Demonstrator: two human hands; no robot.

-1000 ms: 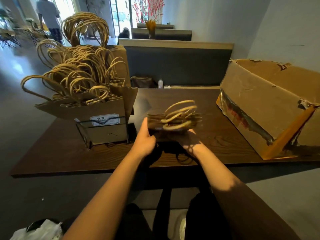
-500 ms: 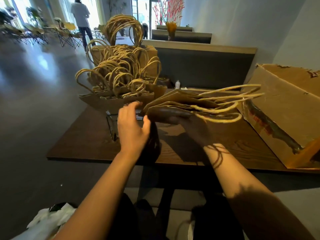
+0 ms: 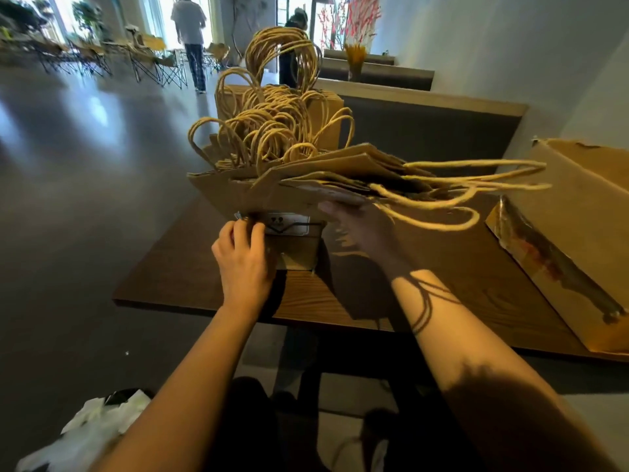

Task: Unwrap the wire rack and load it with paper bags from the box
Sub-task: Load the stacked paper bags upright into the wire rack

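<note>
Now we hold a flat bundle of paper bags (image 3: 340,175) on our right hand (image 3: 360,226), fingers curled under it, handles trailing toward the box (image 3: 578,206) at the surface's (image 3: 190,281) right edge; our left hand (image 3: 243,257) grips the wire rack's (image 3: 289,228) front rim; the rack, packed with bags, stands near the left edge; bare wood lies between rack and box.

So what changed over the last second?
The right hand carried its bundle of bags from mid-table up to the loaded rack. The left hand let go of the bundle and took the rack's front. The box stayed put.
</note>
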